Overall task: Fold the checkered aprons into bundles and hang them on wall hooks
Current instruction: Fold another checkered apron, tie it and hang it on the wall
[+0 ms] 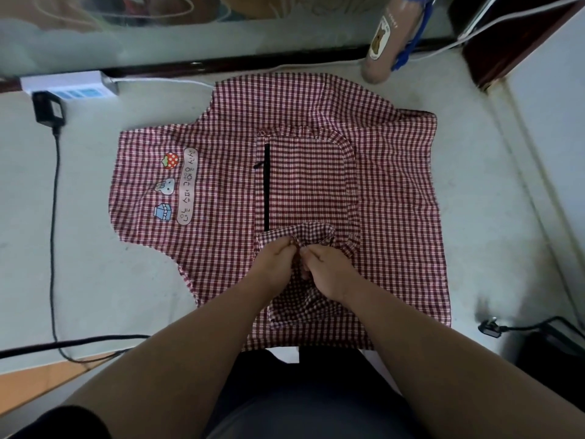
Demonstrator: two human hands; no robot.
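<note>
A red and white checkered apron [395,191] lies spread flat on a pale surface, its bib end to the left with cartoon patches and a label. A big front pocket with a black zipper [266,185] sits in its middle. Near the pocket's lower edge both hands meet. My left hand [274,258] and my right hand [326,269] each pinch a bunched fold of the checkered cloth [304,233], fingers closed on it. The apron's near edge lies under my forearms.
A white power strip [68,83] with a black plug and cable [55,217] lies at the left. A brown bottle [384,42] with a blue strap stands at the back right. Another black cable end [489,327] lies at the right. A dark ledge runs along the back.
</note>
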